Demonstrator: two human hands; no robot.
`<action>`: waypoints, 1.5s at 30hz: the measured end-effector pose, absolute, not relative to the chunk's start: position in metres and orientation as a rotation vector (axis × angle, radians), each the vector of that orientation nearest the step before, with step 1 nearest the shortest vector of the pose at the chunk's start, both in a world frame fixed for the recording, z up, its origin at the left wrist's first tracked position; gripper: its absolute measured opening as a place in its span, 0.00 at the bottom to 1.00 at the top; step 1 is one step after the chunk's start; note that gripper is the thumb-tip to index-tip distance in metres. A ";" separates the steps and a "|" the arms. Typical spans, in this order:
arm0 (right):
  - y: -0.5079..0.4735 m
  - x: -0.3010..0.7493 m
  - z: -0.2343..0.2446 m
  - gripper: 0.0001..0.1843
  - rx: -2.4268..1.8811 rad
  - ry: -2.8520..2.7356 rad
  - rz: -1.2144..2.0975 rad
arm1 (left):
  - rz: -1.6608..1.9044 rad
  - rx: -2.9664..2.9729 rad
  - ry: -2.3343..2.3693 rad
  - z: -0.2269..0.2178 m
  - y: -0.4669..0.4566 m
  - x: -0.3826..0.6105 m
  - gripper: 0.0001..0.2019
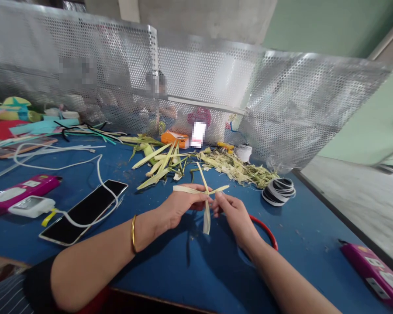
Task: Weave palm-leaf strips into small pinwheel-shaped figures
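Note:
My left hand (181, 205) and my right hand (231, 209) meet above the blue table (190, 270), both pinched on crossed pale-green leaf strips (205, 192). One strip lies across, another runs upright and hangs down between my hands. A gold bangle (133, 234) circles my left wrist. A red ring (268, 231) lies under my right wrist, partly hidden.
Loose leaf strips (159, 163) and shredded scraps (239, 168) are piled behind. A phone (85, 211) with a white cable, a white device (31, 206), pink cases (22, 189) (376, 272), a black-and-white tape coil (279, 190) and a perforated metal screen (216, 83) surround the spot.

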State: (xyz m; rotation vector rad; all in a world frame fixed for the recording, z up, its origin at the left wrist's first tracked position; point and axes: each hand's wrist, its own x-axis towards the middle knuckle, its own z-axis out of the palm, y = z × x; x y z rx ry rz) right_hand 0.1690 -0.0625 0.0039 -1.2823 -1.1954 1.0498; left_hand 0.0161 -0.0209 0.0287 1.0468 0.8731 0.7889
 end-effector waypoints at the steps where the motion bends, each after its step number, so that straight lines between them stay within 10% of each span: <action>1: -0.060 0.172 0.004 0.24 -1.257 -1.093 1.080 | 0.739 1.062 0.855 0.030 -0.021 0.015 0.13; 30: -0.060 0.180 0.014 0.27 -1.276 -1.217 1.166 | 0.732 1.051 0.938 0.043 -0.020 0.014 0.20; 45: -0.080 0.163 0.007 0.19 -1.423 -1.793 0.609 | 0.830 1.084 1.040 0.021 -0.019 0.018 0.09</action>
